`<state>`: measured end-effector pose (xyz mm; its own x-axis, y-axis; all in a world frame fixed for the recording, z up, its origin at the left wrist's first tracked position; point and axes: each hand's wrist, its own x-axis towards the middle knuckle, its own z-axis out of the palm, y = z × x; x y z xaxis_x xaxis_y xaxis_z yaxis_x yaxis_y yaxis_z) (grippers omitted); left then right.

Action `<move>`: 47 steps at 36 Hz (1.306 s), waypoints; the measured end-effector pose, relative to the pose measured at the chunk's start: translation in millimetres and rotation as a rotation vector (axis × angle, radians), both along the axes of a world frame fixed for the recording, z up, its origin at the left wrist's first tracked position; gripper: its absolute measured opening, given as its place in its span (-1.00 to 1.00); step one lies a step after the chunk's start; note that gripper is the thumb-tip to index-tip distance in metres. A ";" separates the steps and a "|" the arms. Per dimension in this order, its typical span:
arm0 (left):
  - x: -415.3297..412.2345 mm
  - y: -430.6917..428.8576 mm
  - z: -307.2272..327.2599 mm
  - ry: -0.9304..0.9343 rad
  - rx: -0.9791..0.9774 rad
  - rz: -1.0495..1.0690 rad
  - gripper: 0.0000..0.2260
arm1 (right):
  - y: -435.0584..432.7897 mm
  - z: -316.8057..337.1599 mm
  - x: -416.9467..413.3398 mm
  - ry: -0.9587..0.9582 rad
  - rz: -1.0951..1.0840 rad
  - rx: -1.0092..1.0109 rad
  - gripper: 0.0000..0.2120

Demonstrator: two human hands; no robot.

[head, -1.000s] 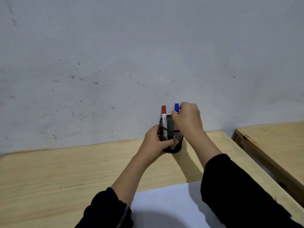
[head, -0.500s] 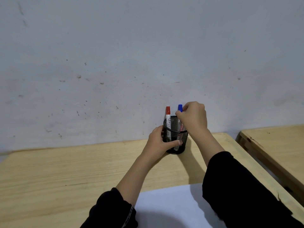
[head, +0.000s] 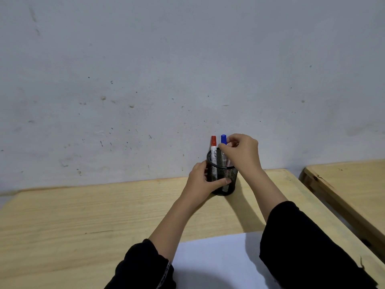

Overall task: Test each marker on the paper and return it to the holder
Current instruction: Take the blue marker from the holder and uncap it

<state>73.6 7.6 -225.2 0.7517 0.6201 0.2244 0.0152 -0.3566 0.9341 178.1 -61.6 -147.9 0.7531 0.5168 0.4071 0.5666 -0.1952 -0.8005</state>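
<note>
Markers stand upright in the black mesh holder [head: 226, 176] near the tabletop's [head: 83, 215] far edge. Left hand [head: 205, 180] wraps the holder's side; right hand [head: 241, 153] pinches the blue-capped marker [head: 223, 140] beside the red-capped marker [head: 213, 149]. Paper [head: 218, 261] lies at the near edge.

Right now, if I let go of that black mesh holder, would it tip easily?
Probably somewhat. The mesh pen holder looks light, being open wire. The red marker and blue marker stand well above its rim, making it top-heavy. The left hand gripping its side suggests it needs steadying.
</note>
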 end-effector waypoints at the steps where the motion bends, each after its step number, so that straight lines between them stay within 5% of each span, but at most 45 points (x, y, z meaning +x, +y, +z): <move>1: -0.2 -1.2 0.0 0.003 0.009 0.005 -0.51 | -1.9 0.0 -0.9 0.001 0.024 0.019 -0.88; 16: -13.9 -29.1 16.1 -0.019 -0.176 0.144 -0.65 | -57.8 34.3 -24.3 0.025 0.193 0.342 -0.90; 24: -59.4 -52.0 71.5 -0.142 -0.021 0.185 -0.90 | -100.0 59.5 -64.4 -0.094 0.299 0.457 -0.76; 31: -112.6 -87.4 130.3 -0.303 0.060 0.092 -0.93 | -132.3 46.3 -94.4 -0.198 0.311 0.326 -0.81; 47: -147.6 -139.5 122.9 -0.013 0.279 0.131 -0.91 | -165.7 11.8 -127.1 -0.408 0.411 0.060 -0.89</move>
